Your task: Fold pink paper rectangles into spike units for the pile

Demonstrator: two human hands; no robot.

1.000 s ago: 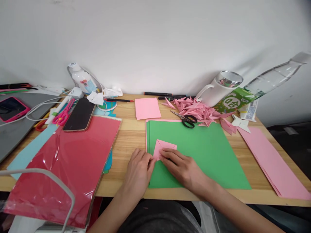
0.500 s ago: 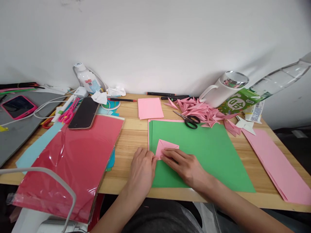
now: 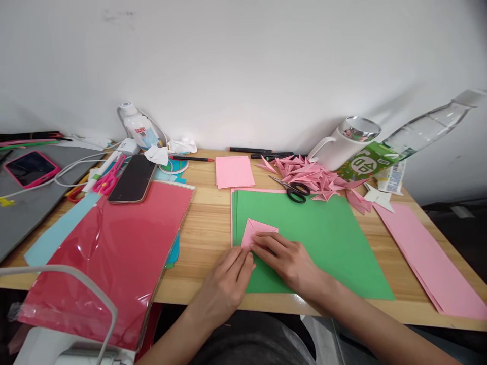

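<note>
A small folded pink paper (image 3: pixel 256 230) lies on a stack of green sheets (image 3: pixel 327 238) on the wooden desk. My right hand (image 3: pixel 287 261) rests flat on the paper's near part, fingers stretched and pressing it down. My left hand (image 3: pixel 224 284) sits just left of it, fingers extended toward the paper's lower left corner, touching or almost touching its edge. Most of the paper's near half is hidden under my fingers.
Black scissors (image 3: pixel 294 190) and a pile of folded pink pieces (image 3: pixel 315 175) lie behind the green sheets, beside a white mug (image 3: pixel 344 142). Small pink sheets (image 3: pixel 234 171), a red wrapped paper pack (image 3: pixel 110 248), a phone (image 3: pixel 133 178), pink strips (image 3: pixel 429 253) and a bottle (image 3: pixel 426 129) surround.
My left hand slid right and nearer, its fingers now pointing at the paper's lower corner. The right hand stayed pressed on the paper. The camera shifted slightly.
</note>
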